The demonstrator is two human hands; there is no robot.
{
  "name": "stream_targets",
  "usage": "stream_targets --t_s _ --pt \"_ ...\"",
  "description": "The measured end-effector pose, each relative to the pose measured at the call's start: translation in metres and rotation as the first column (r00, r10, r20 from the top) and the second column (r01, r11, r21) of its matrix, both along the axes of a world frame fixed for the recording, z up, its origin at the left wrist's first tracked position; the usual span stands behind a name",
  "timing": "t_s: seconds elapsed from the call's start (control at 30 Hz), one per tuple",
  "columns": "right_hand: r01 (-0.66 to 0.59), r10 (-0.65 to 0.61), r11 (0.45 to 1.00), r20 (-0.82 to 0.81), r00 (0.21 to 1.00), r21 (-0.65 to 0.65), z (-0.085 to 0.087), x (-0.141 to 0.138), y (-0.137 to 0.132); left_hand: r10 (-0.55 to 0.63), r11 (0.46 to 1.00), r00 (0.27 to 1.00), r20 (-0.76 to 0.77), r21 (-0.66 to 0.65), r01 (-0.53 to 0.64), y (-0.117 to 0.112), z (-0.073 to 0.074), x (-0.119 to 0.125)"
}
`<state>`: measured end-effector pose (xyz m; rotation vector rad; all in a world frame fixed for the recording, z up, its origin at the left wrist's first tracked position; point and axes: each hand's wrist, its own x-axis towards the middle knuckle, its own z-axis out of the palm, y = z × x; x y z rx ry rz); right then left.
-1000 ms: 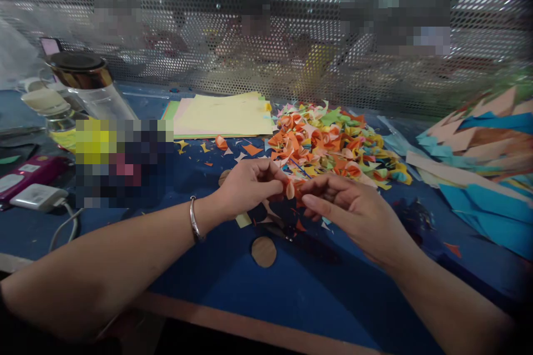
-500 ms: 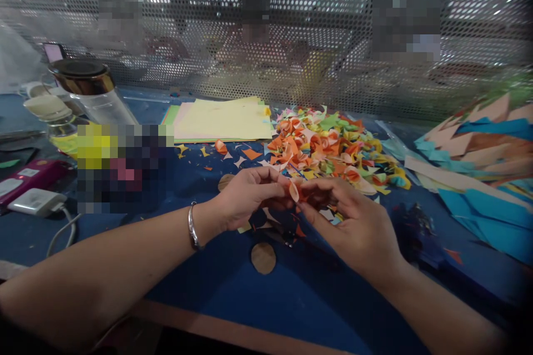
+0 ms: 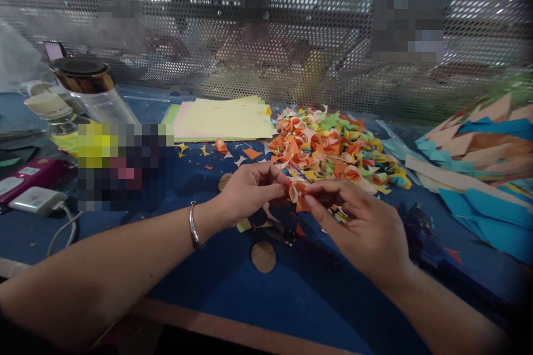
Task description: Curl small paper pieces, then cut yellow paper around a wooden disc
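My left hand [image 3: 247,191], with a silver bangle on its wrist, and my right hand [image 3: 358,224] meet over the blue table [image 3: 233,283]. Both pinch the same small folded orange paper piece [image 3: 297,195] between fingertips. Just beyond the hands lies a heap of small folded paper pieces [image 3: 333,147] in orange, yellow, green and blue. Loose paper scraps lie under and around the hands.
A stack of pale yellow paper sheets [image 3: 222,119] lies at the back centre. Blue and tan cut paper shapes [image 3: 478,150] pile up at right. A gold-lidded jar [image 3: 85,86], a pink device [image 3: 29,175] and a white charger [image 3: 37,199] stand at left. Perforated metal screen [image 3: 266,28] behind, people beyond it.
My fingers have shifted slightly around the orange paper piece, which now sits a little lower between the two hands. The view has barely moved.
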<state>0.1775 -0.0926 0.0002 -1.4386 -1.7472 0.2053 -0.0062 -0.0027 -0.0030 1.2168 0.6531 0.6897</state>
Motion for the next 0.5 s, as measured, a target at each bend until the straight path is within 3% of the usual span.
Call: stream_targets --t_s 0.5 --pt "-0.046 0.041 0.996 0.069 0.997 0.080 -0.0009 0.0025 0.0005 0.056 0.967 0.994 -0.091 0.252 -0.032 0.0034 -0.0073 -0.0014"
